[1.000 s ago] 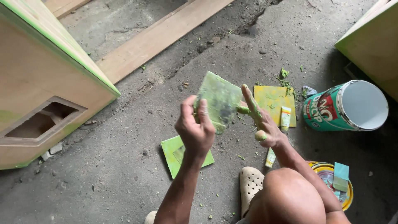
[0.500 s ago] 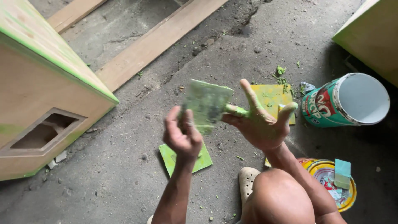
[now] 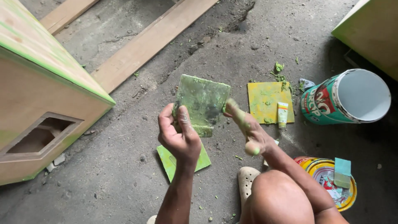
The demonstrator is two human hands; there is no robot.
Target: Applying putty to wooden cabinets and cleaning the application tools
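My left hand [image 3: 179, 137] grips a thin square scraper sheet [image 3: 202, 101] smeared with green putty, holding it upright by its lower left edge. My right hand [image 3: 248, 130] is at the sheet's right edge, a putty-coated finger pressed on its face and a lump of green putty by the curled fingers. Below the hands a green square sheet [image 3: 182, 159] lies on the concrete floor. A yellow square sheet [image 3: 265, 99] with putty blobs lies to the right, with a small tube [image 3: 282, 114] on it.
A plywood cabinet [image 3: 41, 108] with green-edged top and a cut-out stands at left. Wooden planks [image 3: 145, 43] lie beyond. An open can [image 3: 344, 99] lies on its side at right; a lidded tin [image 3: 327, 182] with a small scraper sits near my knee. Another cabinet [image 3: 373, 29] is top right.
My left hand has closed on the smeared sheet's edge, having been open-fingered before. My right hand's finger now wipes across the sheet's face. The view has shifted slightly.
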